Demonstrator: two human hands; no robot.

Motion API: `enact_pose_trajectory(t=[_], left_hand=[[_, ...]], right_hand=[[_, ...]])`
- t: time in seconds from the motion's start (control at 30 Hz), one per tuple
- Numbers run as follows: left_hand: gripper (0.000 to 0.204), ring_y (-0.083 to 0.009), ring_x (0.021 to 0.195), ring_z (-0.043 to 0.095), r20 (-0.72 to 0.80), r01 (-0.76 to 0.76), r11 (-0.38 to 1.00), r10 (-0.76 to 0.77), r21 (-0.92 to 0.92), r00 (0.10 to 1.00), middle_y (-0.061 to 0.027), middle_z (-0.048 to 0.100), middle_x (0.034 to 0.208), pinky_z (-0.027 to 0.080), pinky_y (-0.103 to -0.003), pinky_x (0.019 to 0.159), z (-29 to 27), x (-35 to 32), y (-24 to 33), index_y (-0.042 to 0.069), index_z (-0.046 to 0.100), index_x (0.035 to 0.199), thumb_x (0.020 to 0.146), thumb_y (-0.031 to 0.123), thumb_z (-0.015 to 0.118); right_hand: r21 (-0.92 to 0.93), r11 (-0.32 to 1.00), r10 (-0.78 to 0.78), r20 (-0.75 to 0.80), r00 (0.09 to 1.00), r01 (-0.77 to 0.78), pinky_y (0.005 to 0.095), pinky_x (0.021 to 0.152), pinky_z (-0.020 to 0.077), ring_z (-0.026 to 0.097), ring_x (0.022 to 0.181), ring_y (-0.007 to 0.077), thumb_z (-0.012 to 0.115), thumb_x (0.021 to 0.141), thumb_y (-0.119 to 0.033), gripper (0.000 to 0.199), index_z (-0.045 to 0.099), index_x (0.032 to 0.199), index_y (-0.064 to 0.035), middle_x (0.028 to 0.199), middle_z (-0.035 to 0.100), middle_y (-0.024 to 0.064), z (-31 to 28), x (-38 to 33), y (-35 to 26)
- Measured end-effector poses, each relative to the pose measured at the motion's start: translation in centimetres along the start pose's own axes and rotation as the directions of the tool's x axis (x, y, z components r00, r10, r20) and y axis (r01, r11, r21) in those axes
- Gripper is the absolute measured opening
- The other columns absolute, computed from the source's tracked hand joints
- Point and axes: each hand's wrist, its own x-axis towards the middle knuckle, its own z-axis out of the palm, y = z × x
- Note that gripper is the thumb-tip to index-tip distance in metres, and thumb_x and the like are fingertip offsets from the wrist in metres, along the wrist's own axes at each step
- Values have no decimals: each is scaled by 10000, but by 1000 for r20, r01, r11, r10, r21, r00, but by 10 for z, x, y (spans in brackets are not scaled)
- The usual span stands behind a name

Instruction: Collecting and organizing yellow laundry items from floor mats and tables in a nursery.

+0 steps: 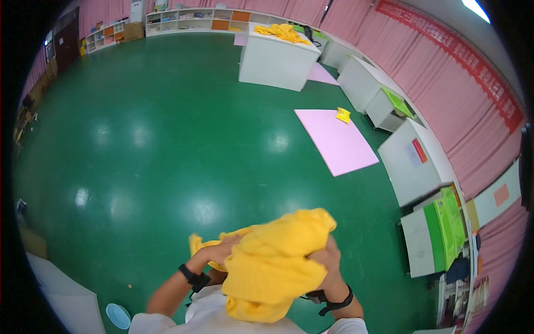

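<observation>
A bunched yellow cloth [275,261] is held up close in front of my chest, between my two hands. My left hand [223,249] grips its left side, fingers partly covered by the folds, and a loose end sticks out past the wrist. On the other side my right hand [329,259] is closed on the cloth's edge, its fingertips tucked into a fold. Whether the cloth is a garment, I cannot tell. Both wrists wear black straps.
Ahead stands a white table [278,58] with a heap of yellow cloth [282,32] on top. A pink mat [334,139] with a yellow packet [343,115] lies on the green floor. White cabinets [414,161] line the right. A light-blue basin [118,315] sits at lower left.
</observation>
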Motion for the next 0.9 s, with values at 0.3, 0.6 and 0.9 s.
enact_pose_trajectory(t=[0.3,0.6,0.9], left_hand=[[488,-260,1090,559,368,478,851,-382,-217,848,-148,593,1204,435,-341,908,-217,191,-71,33,486,1270,871,294,589],[414,-313,967,620,-135,294,949,-308,-111,942,-185,646,1058,480,-381,832,-420,370,-194,17,574,1145,740,93,610],[427,-407,987,573,-378,342,913,-243,223,894,-264,595,1051,466,-426,869,-624,515,-254,-42,585,1053,705,203,622]], right_hand=[[-165,822,495,-267,827,-545,481,1039,286,407,1199,419,699,737,-232,577,483,1223,-7,1229,488,211,-19,123,289],[137,789,544,298,784,-599,424,1101,232,329,1311,335,848,603,-325,907,409,1325,3,1372,398,177,66,208,555],[353,633,573,385,724,-689,356,949,432,549,1127,259,795,680,-248,688,481,1260,-52,1250,557,128,116,402,810]])
